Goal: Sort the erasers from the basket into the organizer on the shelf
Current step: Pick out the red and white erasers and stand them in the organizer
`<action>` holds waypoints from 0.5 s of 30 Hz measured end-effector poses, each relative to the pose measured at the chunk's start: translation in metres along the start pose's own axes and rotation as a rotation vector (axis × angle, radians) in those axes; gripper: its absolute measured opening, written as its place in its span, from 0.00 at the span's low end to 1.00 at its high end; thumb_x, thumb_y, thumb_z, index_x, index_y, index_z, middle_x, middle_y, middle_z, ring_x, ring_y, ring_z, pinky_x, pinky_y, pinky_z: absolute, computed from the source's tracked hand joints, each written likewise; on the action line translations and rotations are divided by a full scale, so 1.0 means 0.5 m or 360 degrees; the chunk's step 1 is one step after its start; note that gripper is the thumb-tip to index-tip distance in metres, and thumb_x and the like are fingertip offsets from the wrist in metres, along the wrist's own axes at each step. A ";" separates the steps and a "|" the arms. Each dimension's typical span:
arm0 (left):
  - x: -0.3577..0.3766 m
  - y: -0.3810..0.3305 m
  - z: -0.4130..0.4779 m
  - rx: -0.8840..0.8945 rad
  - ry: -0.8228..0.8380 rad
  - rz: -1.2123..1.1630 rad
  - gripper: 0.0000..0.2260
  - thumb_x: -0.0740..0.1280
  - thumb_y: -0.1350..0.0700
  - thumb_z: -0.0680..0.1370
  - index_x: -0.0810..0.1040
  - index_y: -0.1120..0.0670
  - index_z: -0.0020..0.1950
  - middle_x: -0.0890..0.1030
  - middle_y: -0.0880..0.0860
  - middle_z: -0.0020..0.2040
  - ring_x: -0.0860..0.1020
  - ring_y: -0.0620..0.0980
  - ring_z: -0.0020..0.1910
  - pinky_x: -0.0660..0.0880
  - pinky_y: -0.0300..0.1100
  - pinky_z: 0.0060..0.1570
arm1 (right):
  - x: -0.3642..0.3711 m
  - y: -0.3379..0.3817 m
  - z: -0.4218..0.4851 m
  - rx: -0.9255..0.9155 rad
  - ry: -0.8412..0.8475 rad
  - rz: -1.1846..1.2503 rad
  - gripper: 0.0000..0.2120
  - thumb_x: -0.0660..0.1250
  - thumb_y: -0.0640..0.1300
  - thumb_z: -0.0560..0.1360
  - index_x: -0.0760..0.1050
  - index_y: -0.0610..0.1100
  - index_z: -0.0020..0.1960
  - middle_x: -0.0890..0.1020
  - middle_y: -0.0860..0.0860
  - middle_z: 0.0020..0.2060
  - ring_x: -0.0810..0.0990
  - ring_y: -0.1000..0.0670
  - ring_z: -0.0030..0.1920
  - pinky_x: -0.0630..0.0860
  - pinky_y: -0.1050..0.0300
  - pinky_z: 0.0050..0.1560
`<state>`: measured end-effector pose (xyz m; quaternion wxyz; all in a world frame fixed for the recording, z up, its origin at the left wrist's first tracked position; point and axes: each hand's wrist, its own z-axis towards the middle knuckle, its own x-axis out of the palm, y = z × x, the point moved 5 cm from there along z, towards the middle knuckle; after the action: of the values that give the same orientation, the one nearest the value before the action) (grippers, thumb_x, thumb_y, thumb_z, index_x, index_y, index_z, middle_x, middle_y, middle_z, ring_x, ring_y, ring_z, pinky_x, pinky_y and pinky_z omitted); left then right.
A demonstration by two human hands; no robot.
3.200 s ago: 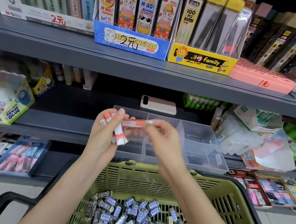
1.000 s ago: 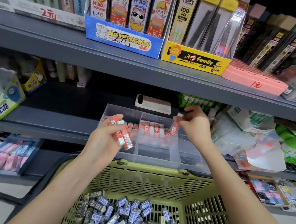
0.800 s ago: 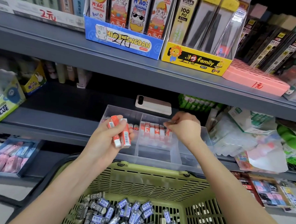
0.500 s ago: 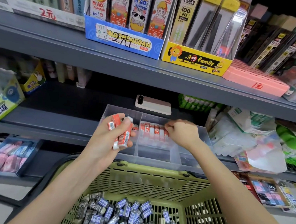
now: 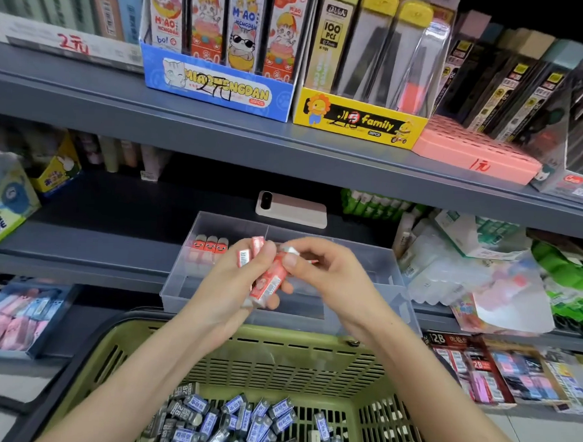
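My left hand (image 5: pixel 227 286) grips a few red-and-white erasers (image 5: pixel 268 280) in front of the clear plastic organizer (image 5: pixel 192 291) on the middle shelf. My right hand (image 5: pixel 321 276) meets it and pinches the top end of one of those erasers. Three red erasers (image 5: pixel 210 244) stand in a row at the back of the organizer's left compartment. The hands hide its middle compartment. Below, the green basket (image 5: pixel 276 358) holds several blue-and-grey wrapped erasers (image 5: pixel 235 420).
A pink phone (image 5: pixel 292 209) lies on the shelf behind the organizer. Clear plastic packets (image 5: pixel 466 277) crowd the shelf to its right, and a glue box (image 5: pixel 0 212) stands at far left. An upper shelf (image 5: pixel 287 146) overhangs. Lower trays of stationery flank the basket.
My right hand has left the organizer's middle compartment and come back to my left hand, where it now pinches another eraser. My left hand has shifted right, uncovering the left compartment's row.
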<state>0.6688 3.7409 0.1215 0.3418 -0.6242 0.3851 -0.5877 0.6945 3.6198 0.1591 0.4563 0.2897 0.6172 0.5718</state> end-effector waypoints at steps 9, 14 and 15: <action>-0.014 0.000 0.030 0.0273 -0.0099 0.0555 0.12 0.62 0.46 0.75 0.69 0.54 0.48 0.84 0.56 0.40 0.83 0.52 0.38 0.80 0.41 0.37 | -0.154 -0.028 0.071 -0.0080 -0.0540 -0.1090 0.04 0.70 0.40 0.72 0.80 0.42 0.47 0.81 0.49 0.41 0.77 0.45 0.46 0.72 0.56 0.50; -0.006 -0.008 0.065 0.0398 -0.0060 0.0854 0.10 0.61 0.47 0.77 0.71 0.53 0.48 0.84 0.53 0.42 0.83 0.47 0.41 0.79 0.38 0.42 | -0.126 -0.053 0.105 -0.0215 -0.0224 -0.1693 0.09 0.68 0.42 0.74 0.80 0.40 0.52 0.83 0.46 0.49 0.70 0.43 0.53 0.64 0.57 0.51; -0.007 -0.006 0.071 0.0383 -0.0071 0.0824 0.08 0.61 0.50 0.79 0.71 0.54 0.48 0.84 0.53 0.41 0.83 0.47 0.40 0.78 0.37 0.40 | -0.121 -0.059 0.110 -0.0191 -0.0149 -0.1760 0.10 0.67 0.44 0.74 0.80 0.42 0.53 0.82 0.47 0.50 0.69 0.43 0.53 0.64 0.57 0.52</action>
<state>0.7045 3.7445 0.1198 0.5606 -0.4727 0.4514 -0.5084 0.7739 3.5854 0.1485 0.7311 -0.0788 0.6226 0.2678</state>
